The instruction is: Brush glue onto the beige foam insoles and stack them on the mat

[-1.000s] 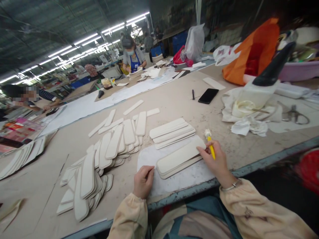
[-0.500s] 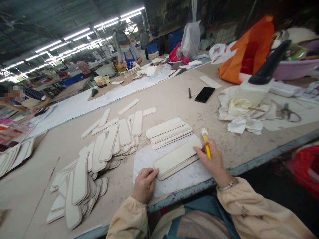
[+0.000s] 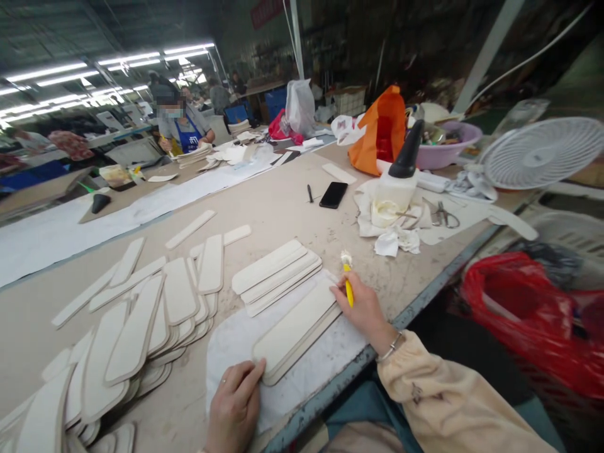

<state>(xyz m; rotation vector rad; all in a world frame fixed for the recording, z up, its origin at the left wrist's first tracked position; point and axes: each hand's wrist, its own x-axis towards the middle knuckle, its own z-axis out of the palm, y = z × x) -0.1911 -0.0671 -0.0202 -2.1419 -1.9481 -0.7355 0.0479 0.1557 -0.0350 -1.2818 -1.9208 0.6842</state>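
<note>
Pale strips (image 3: 295, 327): between the hands, on white sheet (image 3: 233, 333).
Left hand (image 3: 234, 406): touching near-left end, fingers curled (pinch? cannot tell).
Right hand (image 3: 365, 308): at far-right end, pinching yellow brush (image 3: 349, 292).
Stack (image 3: 274, 267): just beyond.
Pile (image 3: 134, 333): left.

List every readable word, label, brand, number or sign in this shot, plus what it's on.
Readable text: none.
Blue apron, background: white logo with smaller marks, too small to read.
Red banner, top of view: faint marks, too blurred to read.
Yellow-handled brush: no lettering visible.
Black phone: no lettering visible on its dark face.
</note>
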